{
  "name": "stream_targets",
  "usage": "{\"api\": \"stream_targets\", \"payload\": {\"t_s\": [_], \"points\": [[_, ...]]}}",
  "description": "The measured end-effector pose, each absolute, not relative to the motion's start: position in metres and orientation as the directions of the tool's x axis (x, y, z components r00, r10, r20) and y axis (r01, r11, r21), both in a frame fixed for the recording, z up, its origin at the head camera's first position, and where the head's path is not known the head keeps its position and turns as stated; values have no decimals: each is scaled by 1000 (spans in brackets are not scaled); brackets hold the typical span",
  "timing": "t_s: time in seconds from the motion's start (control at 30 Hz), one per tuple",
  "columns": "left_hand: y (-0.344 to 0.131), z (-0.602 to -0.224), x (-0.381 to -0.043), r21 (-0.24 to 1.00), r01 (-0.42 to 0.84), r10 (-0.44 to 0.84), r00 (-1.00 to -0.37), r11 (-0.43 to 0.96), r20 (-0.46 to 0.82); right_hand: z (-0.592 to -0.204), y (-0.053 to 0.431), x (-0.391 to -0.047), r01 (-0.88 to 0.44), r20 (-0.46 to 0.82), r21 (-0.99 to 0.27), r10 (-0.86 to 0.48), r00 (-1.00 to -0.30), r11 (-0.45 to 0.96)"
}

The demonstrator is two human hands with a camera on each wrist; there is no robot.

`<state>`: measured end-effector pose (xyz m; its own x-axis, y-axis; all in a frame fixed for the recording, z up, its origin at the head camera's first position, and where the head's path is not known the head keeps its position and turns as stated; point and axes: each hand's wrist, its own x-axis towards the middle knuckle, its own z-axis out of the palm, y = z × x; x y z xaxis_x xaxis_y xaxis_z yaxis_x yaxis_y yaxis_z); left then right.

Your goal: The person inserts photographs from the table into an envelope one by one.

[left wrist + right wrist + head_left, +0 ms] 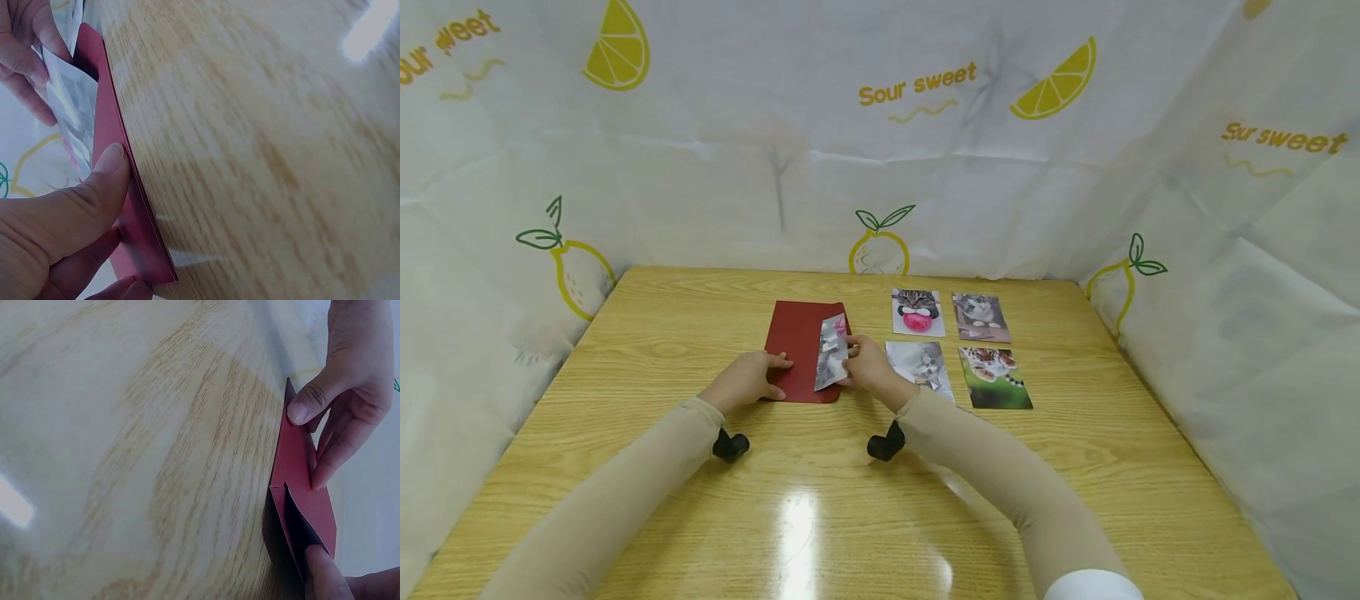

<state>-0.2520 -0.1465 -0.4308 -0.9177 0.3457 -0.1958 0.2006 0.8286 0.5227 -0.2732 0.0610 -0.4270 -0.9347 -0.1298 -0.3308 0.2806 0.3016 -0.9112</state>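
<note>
A red envelope (795,333) lies on the wooden table in the head view. My left hand (747,378) rests on its left part; the left wrist view shows the thumb (109,159) pressing along the near edge. At the envelope's right end, my right hand (872,367) pinches a grey-and-pink photo card (831,354) between thumb and fingers. This card stands tilted over the red paper, and the right fingers cover its right edge. The right wrist view shows the envelope (297,447) with the right thumb (322,565) at its near end, against a dark raised surface.
To the right lie several photo cards: a cat with a pink ball (917,315), a grey cat (981,317), a tiger (996,379), and a grey kitten card (921,362) partly behind my right hand. White printed cloth (737,208) surrounds the table (1075,467).
</note>
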Motion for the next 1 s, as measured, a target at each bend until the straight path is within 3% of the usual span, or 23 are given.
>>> {"api": "stream_targets", "payload": {"t_s": [0.57,1.0], "points": [[-148,-431,-252,528,206,350,-918,824,-189,-429,57,-273,303,-353,-894,-103,-930,329],[-146,-431,-254,529,196,345,-917,826,-199,-431,41,-271,338,-369,-912,-103,-924,232]]}}
